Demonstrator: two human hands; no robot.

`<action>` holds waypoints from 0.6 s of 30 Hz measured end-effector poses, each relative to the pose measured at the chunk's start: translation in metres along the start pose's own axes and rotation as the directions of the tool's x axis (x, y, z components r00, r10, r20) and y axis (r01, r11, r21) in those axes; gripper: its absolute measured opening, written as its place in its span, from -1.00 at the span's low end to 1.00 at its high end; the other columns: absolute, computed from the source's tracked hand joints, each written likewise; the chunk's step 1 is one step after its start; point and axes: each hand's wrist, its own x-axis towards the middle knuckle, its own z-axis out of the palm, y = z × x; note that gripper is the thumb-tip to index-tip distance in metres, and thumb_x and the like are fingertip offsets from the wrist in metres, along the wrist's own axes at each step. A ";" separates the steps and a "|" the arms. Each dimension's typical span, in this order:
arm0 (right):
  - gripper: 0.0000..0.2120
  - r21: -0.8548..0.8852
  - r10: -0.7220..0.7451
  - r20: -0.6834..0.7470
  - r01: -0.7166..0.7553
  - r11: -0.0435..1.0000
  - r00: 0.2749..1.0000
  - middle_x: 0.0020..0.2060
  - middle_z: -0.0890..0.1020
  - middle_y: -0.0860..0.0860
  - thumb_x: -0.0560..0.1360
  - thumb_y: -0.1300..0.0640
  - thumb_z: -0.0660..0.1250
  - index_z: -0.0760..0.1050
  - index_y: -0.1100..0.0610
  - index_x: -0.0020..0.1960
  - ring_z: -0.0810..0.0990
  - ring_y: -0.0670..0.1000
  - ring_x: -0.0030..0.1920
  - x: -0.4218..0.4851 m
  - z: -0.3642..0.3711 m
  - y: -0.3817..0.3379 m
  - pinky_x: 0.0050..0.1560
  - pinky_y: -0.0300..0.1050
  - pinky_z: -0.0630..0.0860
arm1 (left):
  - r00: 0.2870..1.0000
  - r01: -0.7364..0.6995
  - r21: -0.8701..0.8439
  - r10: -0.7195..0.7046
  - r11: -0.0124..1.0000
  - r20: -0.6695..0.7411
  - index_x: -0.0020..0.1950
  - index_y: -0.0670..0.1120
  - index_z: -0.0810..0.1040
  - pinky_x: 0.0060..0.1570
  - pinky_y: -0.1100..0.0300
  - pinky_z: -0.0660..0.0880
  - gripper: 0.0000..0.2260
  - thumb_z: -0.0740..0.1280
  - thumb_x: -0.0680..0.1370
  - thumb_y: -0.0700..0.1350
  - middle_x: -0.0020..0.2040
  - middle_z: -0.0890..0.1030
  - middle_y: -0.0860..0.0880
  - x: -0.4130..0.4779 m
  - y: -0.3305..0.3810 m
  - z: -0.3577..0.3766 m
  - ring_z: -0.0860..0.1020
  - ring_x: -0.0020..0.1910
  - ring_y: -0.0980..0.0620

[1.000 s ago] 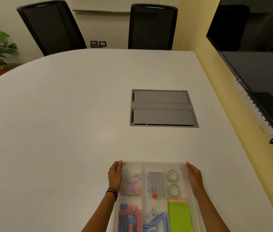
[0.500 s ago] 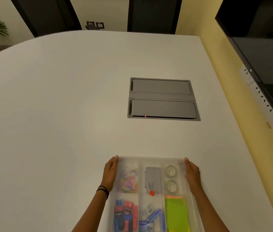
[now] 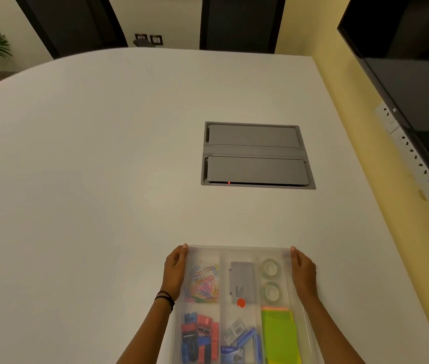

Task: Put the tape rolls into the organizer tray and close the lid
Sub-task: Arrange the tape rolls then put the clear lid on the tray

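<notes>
The clear organizer tray (image 3: 237,248) lies at the table's near edge with a hazy transparent lid resting over it. Two clear tape rolls (image 3: 269,267) (image 3: 270,292) lie one behind the other in its far right compartment. My left hand (image 3: 175,271) presses flat against the tray's left side, fingertips at the far left corner. My right hand (image 3: 303,274) does the same on the right side. Other compartments hold paper clips, a grey box, binder clips, staples and green sticky notes.
A grey cable hatch (image 3: 256,155) is set flush in the white table (image 3: 90,179) beyond the tray. Two black chairs (image 3: 239,22) stand at the far edge. A dark screen (image 3: 418,88) and a socket strip line the yellow wall on the right.
My view has tilted down and drawn slightly closer. Both hands keep their hold on the tray's sides, and the tray has not visibly shifted on the table.
</notes>
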 end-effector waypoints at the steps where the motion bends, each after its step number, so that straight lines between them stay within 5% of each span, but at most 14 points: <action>1: -0.64 -0.062 -0.039 -0.011 0.038 0.997 0.999 -0.36 0.58 0.12 0.61 0.10 0.11 0.50 0.26 -0.24 0.57 0.12 -0.24 -0.001 0.001 0.000 -0.22 -0.05 0.43 | 1.000 -0.007 0.010 0.007 1.000 -0.005 -0.23 -0.31 0.37 -0.23 0.08 0.29 -0.61 0.11 0.64 -0.03 -0.27 0.38 -0.16 -0.001 0.001 0.000 0.34 -0.25 -0.04; 8: -0.65 -0.289 -0.093 -0.057 0.073 0.954 0.994 -0.18 0.66 0.30 0.62 0.11 0.10 0.53 0.34 -0.08 0.62 0.30 -0.12 -0.005 0.004 -0.005 -0.11 0.09 0.53 | 0.997 -0.056 0.069 0.059 0.996 -0.051 -0.29 -0.11 0.38 -0.27 0.11 0.29 -0.69 0.15 0.63 -0.04 -0.33 0.40 -0.10 -0.004 0.006 0.001 0.33 -0.30 -0.01; 11: -0.64 -0.337 -0.101 -0.108 0.059 0.940 0.989 -0.20 0.65 0.29 0.61 0.08 0.11 0.53 0.32 -0.12 0.62 0.29 -0.16 -0.009 0.007 -0.006 -0.18 0.07 0.53 | 0.989 -0.093 0.123 0.106 0.988 -0.103 -0.24 -0.03 0.49 -0.20 0.08 0.44 -0.76 0.19 0.62 -0.07 -0.27 0.55 0.01 -0.006 0.008 -0.001 0.47 -0.28 0.03; 15: -0.66 -0.331 -0.077 -0.176 0.015 0.944 0.981 -0.20 0.61 0.27 0.60 0.09 0.14 0.46 0.34 -0.17 0.58 0.28 -0.21 -0.011 0.011 -0.008 -0.28 -0.01 0.41 | 0.974 -0.144 0.329 0.193 0.933 -0.120 0.14 0.06 0.47 0.16 0.08 0.49 -0.86 0.20 0.61 -0.07 0.14 0.58 0.08 -0.013 0.012 0.000 0.54 0.17 0.01; 18: -0.65 -0.307 -0.064 -0.188 0.003 0.952 0.980 -0.22 0.61 0.27 0.61 0.10 0.13 0.47 0.33 -0.18 0.58 0.27 -0.22 -0.011 0.013 -0.007 -0.27 -0.04 0.39 | 0.906 -0.388 0.618 0.406 0.684 0.120 0.43 -0.05 0.30 0.51 0.19 0.00 -0.62 0.20 0.61 -0.10 0.45 0.27 0.07 -0.022 0.011 0.003 0.16 0.50 0.03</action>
